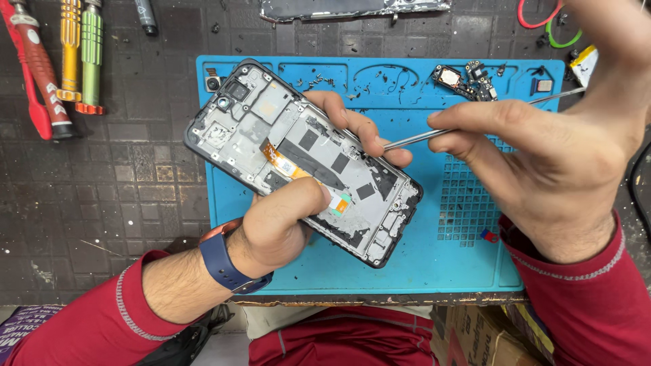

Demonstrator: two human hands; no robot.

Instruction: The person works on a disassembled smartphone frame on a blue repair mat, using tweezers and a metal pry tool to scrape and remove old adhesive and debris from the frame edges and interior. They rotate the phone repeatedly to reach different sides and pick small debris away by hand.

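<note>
Nearest your body, along the bottom edge of the view:
- Your red sleeves are showing at both lower corners, and a blue wristband [227, 264] is sitting on your left wrist.
- A cardboard box [485, 339] is lying below the table edge at lower right.

On the mat, in the middle of the view:
- Your left hand [285, 220] is closing around an opened phone frame [302, 159], thumb pressing down on its inner face and fingers curling over its far long edge; you are holding it tilted, camera end toward upper left, just above the mat.
- An orange flex ribbon [288, 165] is running across the frame's inside, ending beside your thumb.
- Your right hand [563, 156] is pinching a thin metal tool [417, 139] between thumb and forefinger, the other fingers folding loosely; its tip is reaching the frame's far edge beside your left fingertips.
- A blue work mat [420, 271] is lying under both hands, with a grid of small holes at its right side.

Farther out:
- Small circuit parts [464, 80] and loose screws [315, 83] are resting in the mat's top trays.
- Screwdrivers [61, 61] in red, yellow and green are lying at upper left on the dark table [115, 196].
- A separated screen panel [352, 8] is lying along the top edge.
- Red and green loops [550, 27] are lying at upper right.
</note>
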